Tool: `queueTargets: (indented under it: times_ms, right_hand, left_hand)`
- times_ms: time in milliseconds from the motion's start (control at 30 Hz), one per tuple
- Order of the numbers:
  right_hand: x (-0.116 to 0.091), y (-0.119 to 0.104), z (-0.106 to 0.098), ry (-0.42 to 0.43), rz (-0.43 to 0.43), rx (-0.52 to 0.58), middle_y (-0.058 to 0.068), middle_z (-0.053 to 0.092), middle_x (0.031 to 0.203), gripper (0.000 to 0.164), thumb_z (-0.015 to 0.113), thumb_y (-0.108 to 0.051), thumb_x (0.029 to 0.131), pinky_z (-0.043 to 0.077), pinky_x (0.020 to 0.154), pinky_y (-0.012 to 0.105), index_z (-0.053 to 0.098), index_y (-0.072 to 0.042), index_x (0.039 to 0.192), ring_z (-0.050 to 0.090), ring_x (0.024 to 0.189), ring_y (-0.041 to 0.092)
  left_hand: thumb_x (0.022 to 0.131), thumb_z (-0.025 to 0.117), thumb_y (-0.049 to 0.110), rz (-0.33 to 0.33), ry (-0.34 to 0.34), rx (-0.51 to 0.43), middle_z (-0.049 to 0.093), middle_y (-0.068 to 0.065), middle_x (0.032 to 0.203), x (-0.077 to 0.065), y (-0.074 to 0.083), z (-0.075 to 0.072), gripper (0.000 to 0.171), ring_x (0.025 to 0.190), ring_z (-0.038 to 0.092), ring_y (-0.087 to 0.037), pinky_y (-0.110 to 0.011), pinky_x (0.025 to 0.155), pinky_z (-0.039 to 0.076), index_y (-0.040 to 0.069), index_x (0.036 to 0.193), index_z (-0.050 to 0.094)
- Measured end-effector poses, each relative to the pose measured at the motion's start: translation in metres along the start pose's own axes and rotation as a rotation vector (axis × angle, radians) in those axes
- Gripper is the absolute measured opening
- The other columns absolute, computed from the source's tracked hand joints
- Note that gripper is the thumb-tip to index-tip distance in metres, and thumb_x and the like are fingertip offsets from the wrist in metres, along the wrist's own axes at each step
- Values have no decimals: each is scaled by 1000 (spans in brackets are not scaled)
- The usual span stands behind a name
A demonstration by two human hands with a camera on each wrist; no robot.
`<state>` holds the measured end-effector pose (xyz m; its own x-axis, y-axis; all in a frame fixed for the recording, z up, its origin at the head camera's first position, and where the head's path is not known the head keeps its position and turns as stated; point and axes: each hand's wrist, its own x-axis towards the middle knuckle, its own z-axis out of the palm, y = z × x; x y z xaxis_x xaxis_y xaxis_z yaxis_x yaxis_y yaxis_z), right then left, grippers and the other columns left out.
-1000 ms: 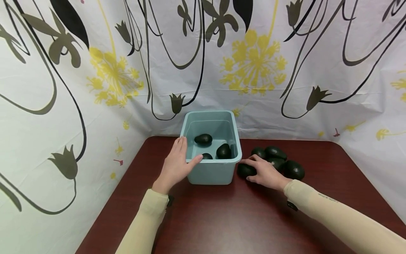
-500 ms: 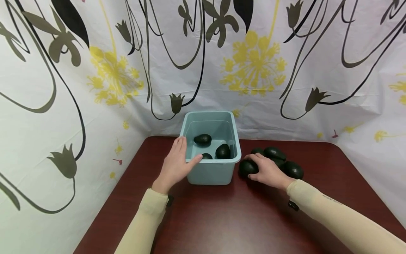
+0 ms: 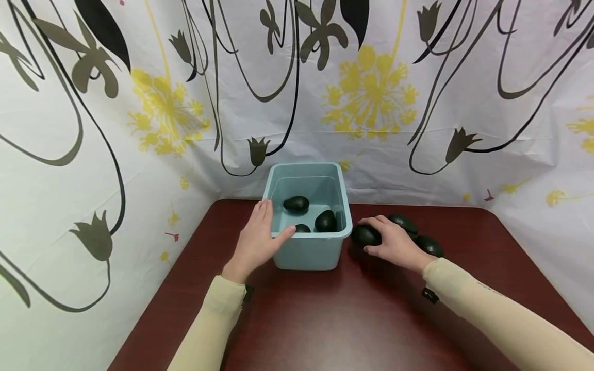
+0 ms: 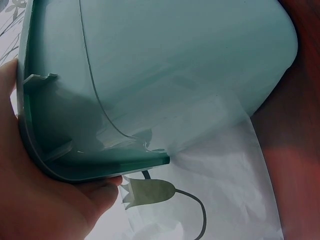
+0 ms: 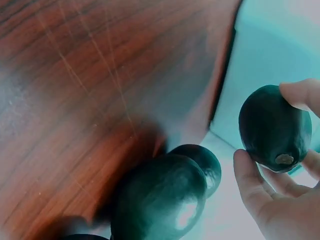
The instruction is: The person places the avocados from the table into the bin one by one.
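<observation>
A dark green avocado [image 3: 366, 235] is pinched between the thumb and fingertips of my right hand [image 3: 394, 246], just right of the light blue plastic bin [image 3: 307, 255]. In the right wrist view the held avocado [image 5: 274, 129] shows its stem end. My left hand [image 3: 252, 242] rests against the bin's near left corner, fingers straight along the side rim and thumb along the front. The left wrist view shows that hand [image 4: 40, 200] touching the outside of the rim. Inside the bin lie three avocados, one [image 3: 296, 204] toward the back and another [image 3: 326, 221] at the right; the front wall partly hides the third [image 3: 303, 228].
More avocados lie on the dark red-brown table [image 3: 362, 319] behind and beside my right hand, such as one at the back [image 3: 402, 223] and one at the right [image 3: 429, 246]. My hand hides others. A patterned sheet [image 3: 371, 175] hangs behind the table.
My right hand has gripped the nearest avocado and raised it a little beside the bin. The left hand stays on the rim.
</observation>
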<state>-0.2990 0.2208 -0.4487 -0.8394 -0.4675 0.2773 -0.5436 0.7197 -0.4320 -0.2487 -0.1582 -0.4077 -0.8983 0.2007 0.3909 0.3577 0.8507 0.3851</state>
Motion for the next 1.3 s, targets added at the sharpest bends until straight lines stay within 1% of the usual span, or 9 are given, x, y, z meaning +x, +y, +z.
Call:
queueTargets:
  times_ms: [200, 433, 533, 767, 833, 1000, 1067, 1300]
  right_hand:
    - [0, 0, -8, 16, -4, 9, -2, 52, 130, 66, 82, -28, 84, 50, 85, 48, 53, -29, 143, 58, 106, 24]
    - [0, -1, -10, 41, -10, 35, -1, 51, 129, 66, 81, -27, 84, 52, 84, 48, 53, -27, 144, 58, 105, 25]
    - [0, -2, -11, 53, 2, 47, -1, 51, 130, 67, 82, -27, 84, 52, 83, 48, 52, -30, 145, 58, 105, 24]
    - [4, -4, -21, 146, 5, 76, -5, 55, 127, 66, 85, -28, 81, 49, 85, 45, 54, -27, 140, 56, 106, 19]
    - [5, -5, -25, 168, 3, 81, -6, 56, 126, 66, 86, -29, 80, 48, 86, 44, 55, -28, 139, 56, 105, 17]
    - [8, -6, -33, 191, 4, 86, -6, 56, 127, 64, 84, -37, 82, 47, 85, 43, 55, -31, 139, 56, 105, 17]
    - [9, -6, -36, 196, 3, 91, -5, 55, 128, 64, 82, -40, 83, 48, 84, 44, 55, -30, 140, 56, 106, 17]
    - [15, -12, -48, 240, -32, 99, -5, 54, 135, 64, 81, -43, 84, 49, 85, 45, 54, -35, 141, 56, 112, 20]
  left_hand:
    - [92, 40, 79, 2, -1, 0, 20, -15, 165, 0, 0, -1, 106, 153, 12, -26, -49, 114, 31, -1, 159, 20]
    - [92, 39, 79, 3, -1, 7, 21, -16, 165, 0, -1, 0, 106, 153, 12, -26, -48, 115, 30, 0, 159, 20]
    - [92, 38, 79, 1, -5, 7, 20, -15, 165, 0, -1, 1, 106, 153, 12, -25, -48, 115, 30, 0, 159, 19]
    - [91, 39, 80, -1, -4, 0, 18, -13, 166, 1, -1, 1, 106, 153, 10, -24, -48, 115, 30, 1, 160, 19]
    - [91, 39, 79, 0, -2, 2, 18, -13, 166, 1, -2, 1, 106, 153, 10, -24, -47, 115, 30, 1, 160, 19]
    - [92, 39, 79, 0, -5, 6, 17, -12, 166, 1, -2, 1, 106, 153, 10, -24, -47, 116, 29, 1, 160, 18]
    - [91, 39, 79, -1, -5, 7, 17, -12, 166, 1, -2, 1, 106, 153, 10, -24, -47, 116, 28, 1, 160, 18]
    - [91, 37, 80, 0, -7, 10, 17, -12, 166, 1, -2, 2, 107, 153, 11, -25, -47, 116, 29, 1, 160, 18]
